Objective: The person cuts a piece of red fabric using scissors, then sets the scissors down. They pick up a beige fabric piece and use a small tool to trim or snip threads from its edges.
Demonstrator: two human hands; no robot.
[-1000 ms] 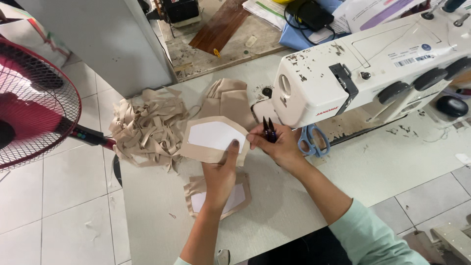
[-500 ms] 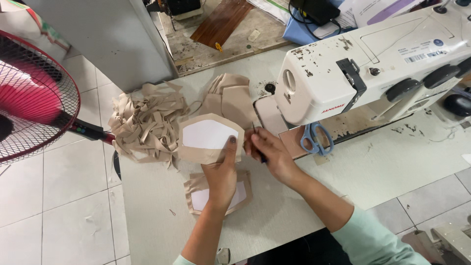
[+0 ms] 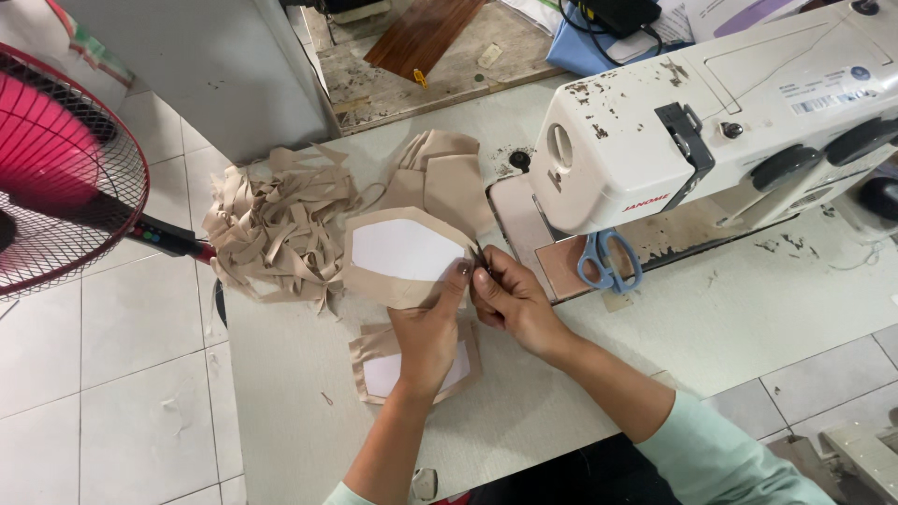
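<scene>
Both hands are pinched together on the right edge of a beige hexagonal fabric piece (image 3: 404,254) with a white centre, lying on the table (image 3: 748,318) just left of the white sewing machine (image 3: 711,112). Left hand (image 3: 427,327) presses the fabric; right hand (image 3: 510,299) grips what looks like small dark thread snips (image 3: 479,254), hard to tell. Beige strips (image 3: 276,224) are piled beside it, and blue scissors (image 3: 608,262) sit under the machine.

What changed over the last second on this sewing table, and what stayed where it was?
The right hand dropped from a raised position, where a small dark snipping tool showed plainly, to the right edge of the beige fabric piece with the white lining, meeting the left hand, which slid up to that edge. The scrap pile, second piece, blue-handled scissors and sewing machine stayed put.
</scene>
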